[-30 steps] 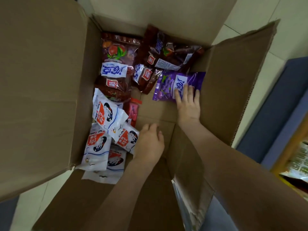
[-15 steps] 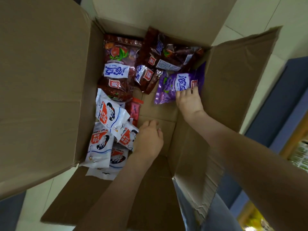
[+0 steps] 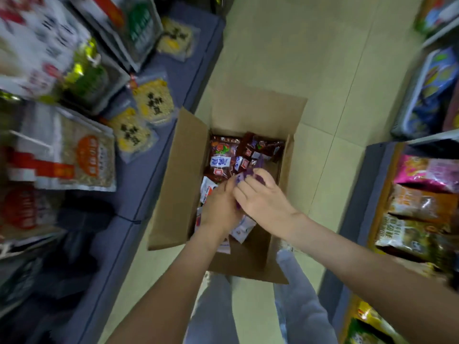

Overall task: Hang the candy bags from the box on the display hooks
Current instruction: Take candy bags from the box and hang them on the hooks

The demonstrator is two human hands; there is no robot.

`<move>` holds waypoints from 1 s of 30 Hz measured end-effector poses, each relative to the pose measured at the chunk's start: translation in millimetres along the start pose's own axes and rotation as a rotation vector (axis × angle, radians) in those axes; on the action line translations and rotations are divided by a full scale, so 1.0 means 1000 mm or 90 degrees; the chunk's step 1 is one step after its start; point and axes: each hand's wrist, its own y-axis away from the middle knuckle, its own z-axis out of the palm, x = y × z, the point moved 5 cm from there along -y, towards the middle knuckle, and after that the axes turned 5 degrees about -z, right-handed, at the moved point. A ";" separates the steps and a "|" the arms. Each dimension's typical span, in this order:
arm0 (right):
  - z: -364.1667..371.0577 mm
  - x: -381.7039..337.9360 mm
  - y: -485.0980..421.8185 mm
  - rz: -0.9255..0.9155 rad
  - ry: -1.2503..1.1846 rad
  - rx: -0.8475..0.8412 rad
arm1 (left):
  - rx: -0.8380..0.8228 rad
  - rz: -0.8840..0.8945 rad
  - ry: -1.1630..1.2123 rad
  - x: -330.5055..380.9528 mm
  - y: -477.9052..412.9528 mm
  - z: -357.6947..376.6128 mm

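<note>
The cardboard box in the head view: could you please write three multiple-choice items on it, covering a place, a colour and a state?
1. The cardboard box stands: A) on a shelf B) on the floor C) on a cart
2. The bag being held is: A) green B) yellow C) purple
3. The box is: A) open B) taped shut C) flattened

Answers: B, tiles surround it between the displays; C, purple shows between the left hand and right hand; A, its contents show.
</note>
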 end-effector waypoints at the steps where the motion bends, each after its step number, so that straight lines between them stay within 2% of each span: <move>1: -0.033 -0.003 -0.008 0.029 -0.004 0.049 | 0.029 0.007 0.002 0.003 0.024 -0.025; 6: -0.159 -0.035 -0.027 0.008 -0.002 0.078 | 0.116 -0.012 -0.180 0.014 0.136 -0.121; 9: -0.233 -0.051 -0.039 0.002 -0.004 0.175 | 0.169 -0.051 -0.087 0.011 0.197 -0.162; 11: -0.277 -0.064 -0.047 0.043 -0.079 0.197 | 0.232 -0.073 -0.007 0.005 0.240 -0.180; 13: -0.317 -0.073 -0.053 0.173 -0.234 0.181 | 0.294 -0.116 0.058 -0.002 0.285 -0.196; 15: -0.355 -0.091 -0.057 0.295 -0.567 0.119 | 0.358 -0.155 0.097 -0.011 0.333 -0.213; 17: -0.390 -0.123 -0.061 0.344 -0.850 0.023 | 0.417 -0.160 0.110 -0.014 0.382 -0.232; 18: -0.405 -0.140 -0.063 0.336 -0.892 -0.018 | 0.444 -0.156 0.089 -0.015 0.407 -0.240; 19: -0.423 -0.157 -0.063 0.315 -0.884 -0.041 | 0.471 -0.158 0.064 -0.017 0.431 -0.247; 21: -0.457 -0.186 -0.067 0.254 -0.833 -0.013 | 0.513 -0.172 0.039 -0.023 0.475 -0.262; 25: -0.530 -0.235 -0.072 0.163 -0.776 0.146 | 0.633 -0.152 0.022 -0.036 0.558 -0.291; 28: -0.583 -0.264 -0.072 0.124 -0.803 0.216 | 0.692 -0.094 0.094 -0.055 0.614 -0.309; 30: -0.610 -0.279 -0.078 0.152 -0.886 0.241 | 0.722 -0.024 0.194 -0.071 0.651 -0.322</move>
